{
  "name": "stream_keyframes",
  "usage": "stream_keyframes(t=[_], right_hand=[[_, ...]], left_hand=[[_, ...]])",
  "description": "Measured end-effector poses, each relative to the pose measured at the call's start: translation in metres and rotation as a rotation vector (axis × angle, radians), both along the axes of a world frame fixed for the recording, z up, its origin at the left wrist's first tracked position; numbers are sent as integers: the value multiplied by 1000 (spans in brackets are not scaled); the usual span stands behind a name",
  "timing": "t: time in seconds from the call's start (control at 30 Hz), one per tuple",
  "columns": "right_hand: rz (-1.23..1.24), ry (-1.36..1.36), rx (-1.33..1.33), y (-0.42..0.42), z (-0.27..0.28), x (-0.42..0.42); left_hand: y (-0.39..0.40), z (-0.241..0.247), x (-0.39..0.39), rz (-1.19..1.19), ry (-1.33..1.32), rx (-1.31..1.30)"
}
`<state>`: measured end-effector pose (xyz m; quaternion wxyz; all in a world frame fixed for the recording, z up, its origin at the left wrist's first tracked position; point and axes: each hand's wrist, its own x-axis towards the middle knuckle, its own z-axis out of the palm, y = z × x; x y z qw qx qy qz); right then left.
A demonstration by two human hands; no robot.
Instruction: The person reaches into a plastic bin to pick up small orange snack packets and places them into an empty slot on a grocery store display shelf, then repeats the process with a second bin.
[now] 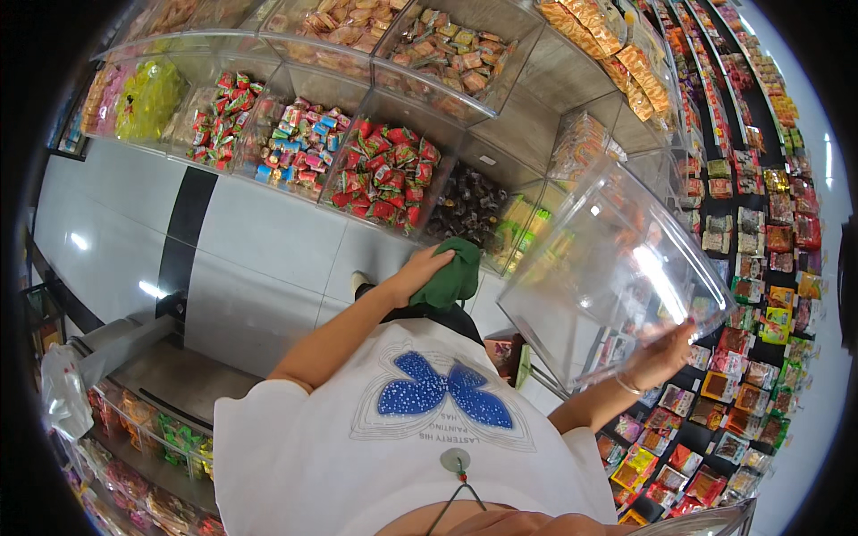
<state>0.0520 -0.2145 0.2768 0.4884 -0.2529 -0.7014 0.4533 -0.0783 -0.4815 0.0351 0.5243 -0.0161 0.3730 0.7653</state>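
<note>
My left hand is closed around a bunched green cloth, held in front of my waist. Out to the right, my right hand grips a rim of a large clear plastic bin, which is tilted and held off the floor. Through its walls show blurred shelf goods, and bright glare lies along one side. The cloth and the bin are apart. Beyond the cloth is a compartment of dark wrapped sweets, beside one with red-wrapped sweets.
Clear display compartments with wrapped snacks rise ahead. Sloped shelves of packaged food run close along my right. Behind on the left stands another snack display with a plastic bag at its corner. Pale tiled floor lies between.
</note>
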Motion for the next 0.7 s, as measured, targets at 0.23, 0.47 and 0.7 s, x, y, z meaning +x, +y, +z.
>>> stream_keyframes(t=[0.23, 0.47, 0.7], right_hand=[[2, -161, -55, 15, -3, 50], [-132, -295, -226, 52, -33, 95], [-271, -348, -310, 76, -47, 113]], left_hand=[[25, 4, -32, 72, 57, -135], [113, 5, -105, 113, 442, -272], [207, -44, -196, 295, 1250, -989]])
